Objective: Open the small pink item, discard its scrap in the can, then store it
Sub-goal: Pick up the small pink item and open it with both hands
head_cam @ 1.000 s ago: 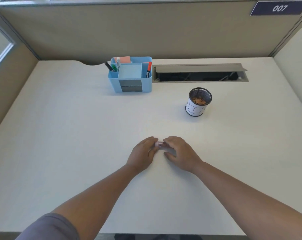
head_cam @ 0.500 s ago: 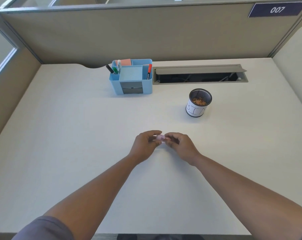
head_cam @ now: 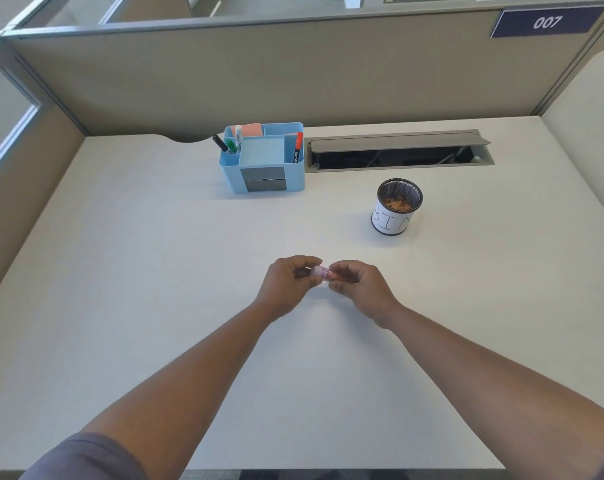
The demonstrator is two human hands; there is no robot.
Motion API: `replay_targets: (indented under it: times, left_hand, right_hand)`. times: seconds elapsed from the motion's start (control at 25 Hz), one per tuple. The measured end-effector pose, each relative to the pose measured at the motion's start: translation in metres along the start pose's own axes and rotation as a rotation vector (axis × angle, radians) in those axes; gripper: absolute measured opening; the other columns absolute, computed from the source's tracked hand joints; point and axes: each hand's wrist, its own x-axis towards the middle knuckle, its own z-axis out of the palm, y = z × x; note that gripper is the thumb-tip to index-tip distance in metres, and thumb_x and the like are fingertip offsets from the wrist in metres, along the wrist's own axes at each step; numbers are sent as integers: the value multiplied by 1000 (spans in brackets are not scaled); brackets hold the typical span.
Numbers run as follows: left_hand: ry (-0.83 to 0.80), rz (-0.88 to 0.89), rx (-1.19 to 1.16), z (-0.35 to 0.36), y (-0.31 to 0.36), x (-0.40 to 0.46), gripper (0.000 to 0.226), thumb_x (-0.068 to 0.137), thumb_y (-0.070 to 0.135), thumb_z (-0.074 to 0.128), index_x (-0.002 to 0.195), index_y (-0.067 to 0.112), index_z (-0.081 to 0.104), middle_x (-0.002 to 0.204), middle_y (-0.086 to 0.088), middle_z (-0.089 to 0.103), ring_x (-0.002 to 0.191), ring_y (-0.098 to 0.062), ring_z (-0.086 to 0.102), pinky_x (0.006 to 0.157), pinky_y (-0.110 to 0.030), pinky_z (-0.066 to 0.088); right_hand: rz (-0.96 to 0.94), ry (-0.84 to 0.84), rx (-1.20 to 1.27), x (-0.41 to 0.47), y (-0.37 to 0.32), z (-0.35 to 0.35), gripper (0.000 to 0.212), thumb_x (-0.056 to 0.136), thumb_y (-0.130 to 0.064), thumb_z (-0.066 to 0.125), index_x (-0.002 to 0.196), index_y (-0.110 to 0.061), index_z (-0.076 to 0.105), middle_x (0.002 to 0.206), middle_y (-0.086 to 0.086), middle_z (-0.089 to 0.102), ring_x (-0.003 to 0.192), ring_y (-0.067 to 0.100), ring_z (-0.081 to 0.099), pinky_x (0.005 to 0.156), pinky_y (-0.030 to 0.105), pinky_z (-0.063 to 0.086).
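A small pink item (head_cam: pixel 322 273) is held just above the desk's middle, pinched from both ends. My left hand (head_cam: pixel 288 285) grips its left, paler pink end, and my right hand (head_cam: pixel 357 284) grips its right, darker end; fingers hide most of it. The black mesh can (head_cam: pixel 396 206), wrapped in white paper with handwritten letters, stands to the far right of my hands and holds brownish scraps. A light blue desk organizer (head_cam: pixel 263 159) with markers, sticky notes and small grey drawers stands at the back centre.
An open grey cable tray (head_cam: pixel 397 151) is set into the white desk (head_cam: pixel 120 271) behind the can. Beige partition walls enclose the desk at the back and on both sides.
Both hands lifted the pink item off the desk and now pinch it between fingertips. The view has tilted up slightly.
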Motion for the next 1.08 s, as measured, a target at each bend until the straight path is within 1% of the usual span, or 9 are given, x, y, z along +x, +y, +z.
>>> replay_targets:
  times: [0.12, 0.28, 0.4, 0.48, 0.72, 0.84, 0.96, 1.04, 1.08]
  left_hand:
    - [-8, 16, 39, -4, 3, 1, 26, 88, 18, 77, 112, 26, 76, 97, 11, 81, 90, -2, 74, 71, -13, 52]
    - [-6, 23, 58, -4, 4, 3, 26, 87, 13, 77, 112, 21, 75, 92, 20, 78, 89, 5, 72, 79, -11, 51]
    - [-10, 21, 70, -4, 5, 5, 28, 88, 12, 76, 114, 20, 74, 96, 15, 79, 95, 1, 73, 88, -18, 54]
    - [-11, 25, 79, -4, 6, 6, 29, 88, 12, 76, 116, 19, 74, 97, 14, 78, 97, 3, 73, 90, -18, 54]
    - [-10, 24, 128, -4, 4, 7, 26, 90, 12, 74, 116, 17, 75, 99, 11, 78, 96, 5, 71, 81, -9, 50]
    - [8, 44, 141, -3, 3, 6, 25, 90, 12, 73, 114, 16, 76, 98, 10, 77, 94, 7, 70, 77, -3, 48]
    - [76, 56, 125, 1, 4, 4, 24, 89, 10, 74, 112, 15, 77, 96, 9, 76, 92, 4, 70, 76, -2, 48]
    - [58, 57, 131, 0, 6, 5, 24, 90, 11, 74, 113, 15, 77, 96, 8, 76, 92, 0, 71, 78, -4, 48]
    - [37, 55, 140, -2, 7, 6, 25, 90, 11, 74, 114, 15, 76, 98, 7, 77, 94, -3, 72, 80, -8, 50]
  right_hand:
    - [-22, -12, -33, 0, -1, -1, 21, 87, -7, 74, 105, -18, 73, 105, 7, 76, 90, 14, 67, 92, 36, 53]
    - [-26, -2, -64, 1, -4, -1, 22, 87, -7, 74, 108, -15, 75, 107, 8, 76, 98, 26, 69, 95, 41, 54]
    - [-27, 10, -59, 2, -6, -2, 24, 84, -6, 77, 107, -12, 75, 106, 9, 77, 96, 22, 69, 95, 42, 55]
    - [-25, 13, -59, 3, -6, -2, 25, 84, -5, 77, 108, -12, 75, 105, 8, 77, 96, 23, 70, 94, 40, 55]
    - [-20, -13, -106, 2, -6, -1, 22, 87, -7, 73, 108, -14, 76, 105, 4, 77, 95, 15, 67, 92, 30, 51]
    - [-26, -16, -127, 2, -7, 0, 20, 87, -8, 72, 105, -16, 77, 103, 3, 78, 95, 15, 68, 91, 30, 51]
    - [-32, 39, -111, 2, -7, 1, 19, 85, -8, 74, 101, -17, 78, 99, 1, 79, 90, 13, 68, 88, 30, 52]
    - [-30, 39, -116, 2, -6, 1, 19, 86, -9, 73, 101, -19, 78, 98, 0, 79, 89, 13, 67, 86, 26, 51]
    - [-27, 32, -118, 2, -4, 1, 19, 86, -9, 73, 101, -20, 78, 98, -1, 78, 89, 12, 67, 85, 26, 50]
